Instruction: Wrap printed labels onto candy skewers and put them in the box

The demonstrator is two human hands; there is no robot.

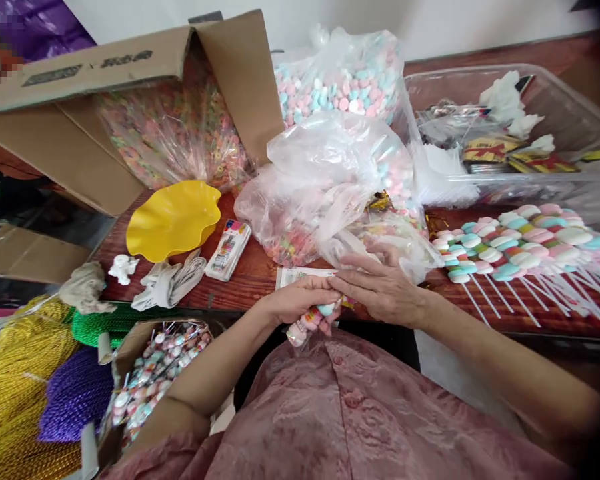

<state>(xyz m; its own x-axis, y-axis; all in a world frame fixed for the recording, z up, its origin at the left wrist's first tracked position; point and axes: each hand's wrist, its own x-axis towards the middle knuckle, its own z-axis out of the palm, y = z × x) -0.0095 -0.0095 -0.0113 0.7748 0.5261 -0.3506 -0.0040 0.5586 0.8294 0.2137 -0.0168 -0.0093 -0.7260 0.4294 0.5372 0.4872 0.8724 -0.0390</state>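
My left hand (300,298) is closed around a marshmallow lollipop (307,323) in a clear wrapper, held low in front of my shirt. Pink, white and pale blue pieces show below the fingers. My right hand (385,287) lies against the left one with its fingers stretched out across the left fingertips; its thumb is mostly hidden. Under the hands, a small stack of printed wrappers (300,275) shows at the table edge. To the right, a pile of unwrapped marshmallow lollipops (535,240) lies with white sticks pointing towards me.
Clear bags of candy (335,180) fill the table's middle. A yellow dish (173,220), a printed packet stack (229,250) and a cardboard box (95,133) stand left. A plastic bin (510,179) is back right. Below left are a box of wrapped lollipops (150,373) and shiny cords (25,393).
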